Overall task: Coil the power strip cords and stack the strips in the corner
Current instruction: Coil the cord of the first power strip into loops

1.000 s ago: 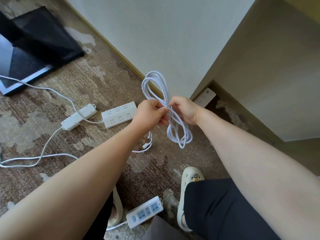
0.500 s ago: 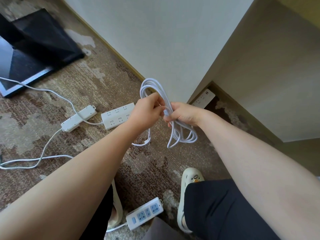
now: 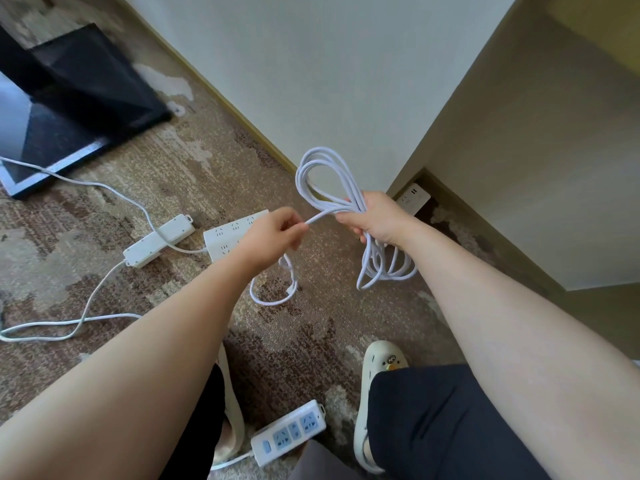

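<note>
Item: coiled cord [image 3: 332,188], white, gripped at its waist by the curled fingers [image 3: 349,230] of the right hand [image 3: 377,220]; loops are seen above and below the fist. A free tail of the cord is pinched between the fingers [image 3: 298,233] of the left hand [image 3: 273,237] and drawn taut from the bundle, the remainder hanging beneath the left hand.

Risk (judged): if the tail is pulled too hard, loops could be dragged out of the right grip and the coil undone.

Outward, on the carpet: wide power strip [image 3: 225,237] just behind the left fingers, slim power strip [image 3: 159,240] beyond it, blue-socket power strip [image 3: 287,433] near the feet, a strip in the corner [image 3: 414,199] past the right fingers.

Containers: none seen.
</note>
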`<action>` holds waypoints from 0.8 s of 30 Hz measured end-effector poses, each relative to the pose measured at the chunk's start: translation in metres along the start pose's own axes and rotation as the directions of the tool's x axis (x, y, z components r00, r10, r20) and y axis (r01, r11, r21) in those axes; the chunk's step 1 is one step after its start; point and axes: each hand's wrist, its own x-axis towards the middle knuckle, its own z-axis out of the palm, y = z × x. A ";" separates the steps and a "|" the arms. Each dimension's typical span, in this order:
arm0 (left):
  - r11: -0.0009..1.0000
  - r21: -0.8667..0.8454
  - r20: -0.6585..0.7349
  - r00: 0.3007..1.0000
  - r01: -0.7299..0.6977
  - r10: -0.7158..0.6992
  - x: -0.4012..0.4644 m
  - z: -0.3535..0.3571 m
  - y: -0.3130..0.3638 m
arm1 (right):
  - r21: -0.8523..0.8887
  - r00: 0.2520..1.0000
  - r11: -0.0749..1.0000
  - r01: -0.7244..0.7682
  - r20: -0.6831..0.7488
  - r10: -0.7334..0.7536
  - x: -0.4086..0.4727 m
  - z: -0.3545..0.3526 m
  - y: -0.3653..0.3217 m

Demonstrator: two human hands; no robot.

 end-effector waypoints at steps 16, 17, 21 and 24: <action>0.993 0.121 -0.124 0.992 -0.013 0.029 0.008 0.002 0.005 | 0.157 1.000 0.988 0.003 -0.028 0.002 0.001 0.001 -0.001; 0.993 0.118 -0.100 0.995 -0.007 0.019 0.006 -0.002 0.000 | 0.157 0.997 0.988 0.000 -0.072 0.011 0.002 0.000 0.000; 0.987 0.138 -0.073 0.995 0.083 -0.073 -0.002 -0.030 -0.030 | 0.123 0.965 0.991 -0.045 -0.253 0.076 0.003 -0.012 0.007; 0.952 0.227 -0.128 0.975 0.207 -0.181 -0.009 -0.048 -0.050 | 0.114 0.941 0.991 -0.069 -0.323 0.102 0.004 -0.015 0.012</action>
